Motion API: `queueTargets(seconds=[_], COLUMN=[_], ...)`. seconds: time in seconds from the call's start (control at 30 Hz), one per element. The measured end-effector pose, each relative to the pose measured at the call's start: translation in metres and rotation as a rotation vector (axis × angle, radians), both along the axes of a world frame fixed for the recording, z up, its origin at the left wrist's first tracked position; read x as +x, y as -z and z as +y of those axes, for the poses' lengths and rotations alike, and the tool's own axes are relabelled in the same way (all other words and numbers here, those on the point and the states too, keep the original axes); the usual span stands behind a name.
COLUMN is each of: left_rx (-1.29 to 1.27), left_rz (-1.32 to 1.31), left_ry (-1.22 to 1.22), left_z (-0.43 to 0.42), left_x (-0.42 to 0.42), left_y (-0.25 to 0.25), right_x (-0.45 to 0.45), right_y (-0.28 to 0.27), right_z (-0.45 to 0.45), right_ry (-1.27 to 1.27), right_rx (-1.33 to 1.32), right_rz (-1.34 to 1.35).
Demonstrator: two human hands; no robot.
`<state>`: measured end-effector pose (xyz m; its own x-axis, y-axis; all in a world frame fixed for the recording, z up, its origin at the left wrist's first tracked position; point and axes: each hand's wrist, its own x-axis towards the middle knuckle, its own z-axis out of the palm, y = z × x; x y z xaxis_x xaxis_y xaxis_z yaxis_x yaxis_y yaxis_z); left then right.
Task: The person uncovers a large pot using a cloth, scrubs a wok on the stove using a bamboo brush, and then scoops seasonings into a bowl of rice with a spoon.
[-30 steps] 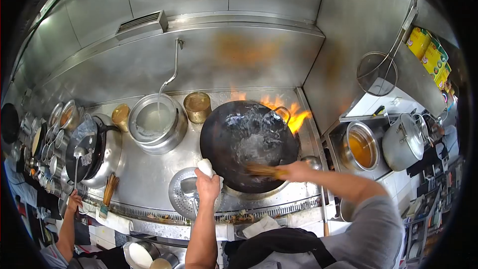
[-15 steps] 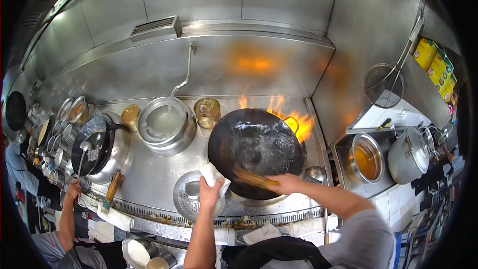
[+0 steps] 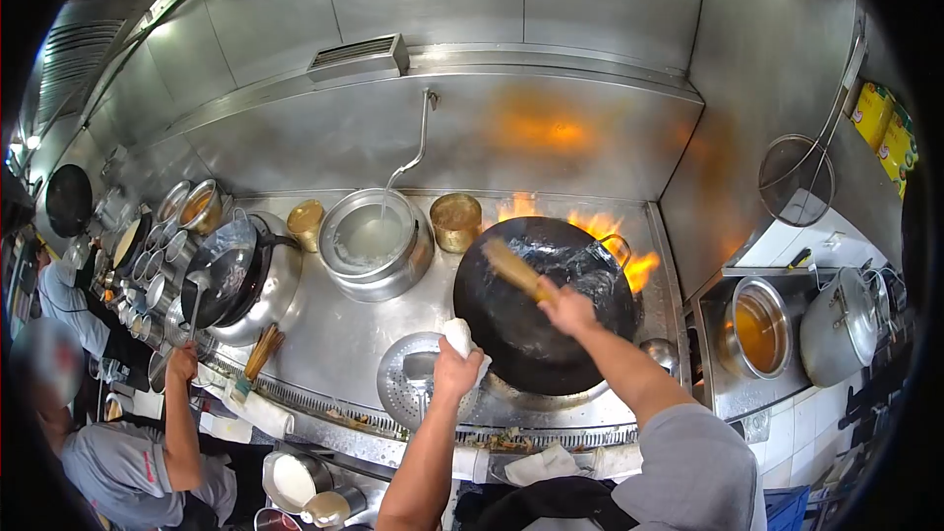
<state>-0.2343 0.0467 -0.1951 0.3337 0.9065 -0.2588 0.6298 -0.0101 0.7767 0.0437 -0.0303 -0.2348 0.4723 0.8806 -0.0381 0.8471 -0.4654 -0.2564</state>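
A large black wok (image 3: pixel 531 344) sits over a burner, with flames (image 3: pixel 610 231) rising behind its back and right rim. My right hand (image 3: pixel 568 310) grips a bamboo brush (image 3: pixel 513 268) above the wok, its bristles pointing to the upper left. Some wet shine shows inside the wok. My left hand (image 3: pixel 457 371) is closed round a folded white cloth (image 3: pixel 460 336) at the wok's lower left edge; whatever lies under the cloth is hidden. Just left of that hand, a perforated skimmer (image 3: pixel 398 388) and a ladle (image 3: pixel 420 366) rest on the steel counter.
Water pot (image 3: pixel 369 241) under a tap (image 3: pixel 425 128); two brass-coloured tins (image 3: pixel 455 224) beside it. At left, a co-worker's hand (image 3: pixel 183 362) holds a ladle in another wok (image 3: pixel 218 280). Right: a pot of orange liquid (image 3: pixel 757 334), a lidded pot (image 3: pixel 841 329) and a hanging strainer (image 3: pixel 796 180).
My right hand and the brush have moved from the wok's near side up and across its middle. The camera view has shifted left. My left hand stays by the rim with the cloth.
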Motion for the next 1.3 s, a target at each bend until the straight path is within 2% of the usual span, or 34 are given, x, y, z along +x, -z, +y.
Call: queueTargets(seconds=[0.07,0.13,0.2,0.23,0.27,0.3,0.37,0.4,0.43,0.47,0.5,0.57,0.6,0.63,0.67,0.7,0.73,0.8,0.83,0.87,0.93,1.0,1.07,1.1,1.13,1.2,1.23,1.27,1.3], left_rx=[0.018,-0.006,-0.103,-0.135,-0.138,-0.113,-0.073,-0.071,-0.011,0.042,0.034,-0.008,-0.057,-0.094,-0.099,-0.093,-0.092,-0.265,-0.371,-0.379,-0.49,-0.435,-0.225,-0.211,-0.22,-0.182,-0.068,-0.061,-0.001], left_rz=[-0.078,-0.101,-0.459,-0.495,-0.5,-0.407,-0.228,-0.227,-0.156,-0.081,-0.091,-0.096,-0.099,-0.124,-0.141,-0.202,-0.264,-0.527,-0.572,-0.562,-0.734,-0.724,-0.429,-0.447,-0.436,-0.329,-0.325,-0.334,-0.229], left_ry=[0.052,0.069,0.058,0.033,0.037,-0.003,-0.024,-0.022,0.001,0.025,0.031,0.06,0.088,0.076,0.076,0.1,0.127,0.156,0.071,0.086,0.062,-0.005,0.043,0.024,0.017,0.087,0.094,0.086,0.055], left_z=[-0.003,0.005,0.012,0.008,0.01,0.01,0.005,0.007,0.007,0.004,0.001,0.011,0.012,0.01,0.01,0.016,0.018,0.013,0.017,0.016,0.018,0.015,0.013,0.008,0.01,0.026,0.03,0.027,0.014], left_x=[-0.006,-0.009,-0.005,0.0,0.003,0.003,0.003,0.005,0.006,0.007,0.006,0.005,0.003,0.003,0.003,0.0,-0.003,-0.01,-0.013,-0.011,-0.004,0.011,0.012,0.012,0.009,0.007,0.003,0.005,0.005], left_y=[-0.003,0.014,0.044,0.027,0.025,0.027,0.014,0.013,0.014,0.016,0.008,0.018,0.021,0.013,0.016,0.031,0.048,0.036,0.056,0.057,0.051,0.032,0.038,0.026,0.034,0.069,0.087,0.075,0.052], right_x=[0.025,-0.008,-0.053,-0.068,-0.071,-0.081,-0.043,-0.017,0.04,0.079,0.135,0.095,0.096,0.072,0.035,0.009,-0.019,-0.046,-0.045,-0.033,0.035,0.089,0.093,0.077,0.061,0.012,-0.014,-0.035,-0.043], right_y=[0.018,0.018,0.011,0.021,0.031,-0.019,-0.026,-0.059,-0.026,-0.036,0.001,-0.089,-0.064,-0.055,-0.055,-0.022,-0.019,-0.01,-0.023,-0.031,-0.037,-0.092,-0.111,-0.103,-0.087,-0.02,-0.006,0.001,-0.002], right_z=[0.011,0.028,0.028,0.016,-0.006,-0.039,-0.105,-0.127,-0.144,-0.141,-0.126,-0.063,-0.035,-0.015,-0.004,-0.009,-0.017,-0.059,-0.081,-0.112,-0.15,-0.133,-0.075,-0.048,-0.024,-0.017,-0.03,-0.039,-0.055], right_ry=[0.336,0.553,0.335,0.147,-0.081,-0.138,-0.342,-0.283,-0.288,-0.417,-0.462,-0.054,-0.059,0.041,0.13,0.181,0.182,0.075,-0.011,-0.1,-0.274,-0.221,-0.149,-0.08,-0.009,0.118,0.117,0.112,0.029], right_rx=[0.185,0.274,0.194,0.216,0.306,0.082,-0.201,-0.426,-0.523,-0.623,-0.542,-0.516,-0.315,-0.144,-0.209,-0.054,-0.127,-0.099,-0.172,-0.247,-0.398,-0.616,-0.539,-0.425,-0.317,-0.072,-0.062,-0.048,-0.087], right_rz=[0.094,0.238,0.358,0.337,0.427,0.577,0.571,0.644,0.547,0.154,0.156,-0.056,-0.092,-0.013,-0.036,0.026,0.096,0.289,0.345,0.404,0.24,0.051,-0.062,-0.055,-0.046,0.06,0.121,0.182,0.246])
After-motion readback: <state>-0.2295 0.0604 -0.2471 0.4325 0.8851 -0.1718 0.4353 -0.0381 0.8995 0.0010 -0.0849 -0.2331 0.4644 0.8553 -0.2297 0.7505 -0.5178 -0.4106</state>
